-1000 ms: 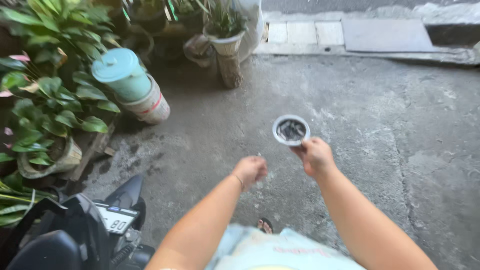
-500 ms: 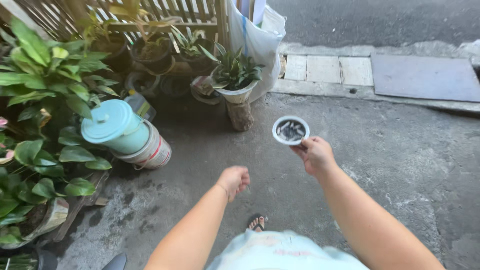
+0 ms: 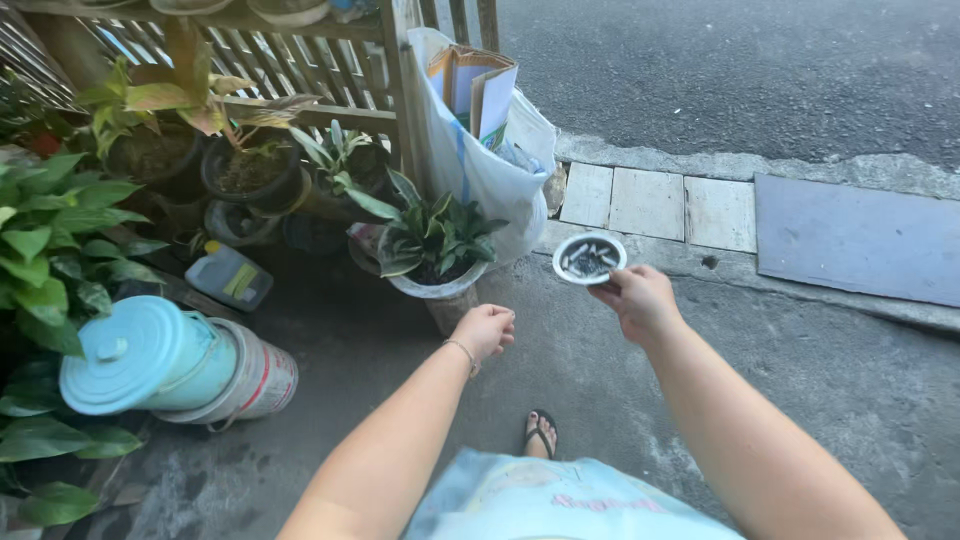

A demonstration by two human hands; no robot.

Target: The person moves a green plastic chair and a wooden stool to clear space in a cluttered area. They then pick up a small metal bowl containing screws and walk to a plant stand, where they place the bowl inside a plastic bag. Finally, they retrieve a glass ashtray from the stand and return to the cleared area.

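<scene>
The ground is rough grey concrete point(image 3: 820, 400), stained dark at the near left, and it runs far to a strip of three pale paving slabs point(image 3: 650, 205), a flat grey slab point(image 3: 860, 240) to their right, and dark asphalt point(image 3: 760, 70) beyond. Along the far left stands a slatted wooden fence point(image 3: 330, 70) with potted plants crowded before it: at least four pots show, among them one white pot of green leaves point(image 3: 435, 285) in the middle. One white sack point(image 3: 475, 170) stuffed with cardboard leans on the fence post. At the near left, one pale blue lidded bin point(image 3: 145, 355) sits in a white bucket point(image 3: 265, 380), with one plastic jug point(image 3: 230, 278) lying behind it. The right hand point(image 3: 640, 300) pinches the near rim of one small round white dish point(image 3: 588, 258) holding dark and pale bits, raised over the concrete near the slabs. The left hand point(image 3: 487, 330) is loosely curled into a fist, holding nothing visible, just beside the white pot. One sandalled foot point(image 3: 540, 432) shows below.
</scene>
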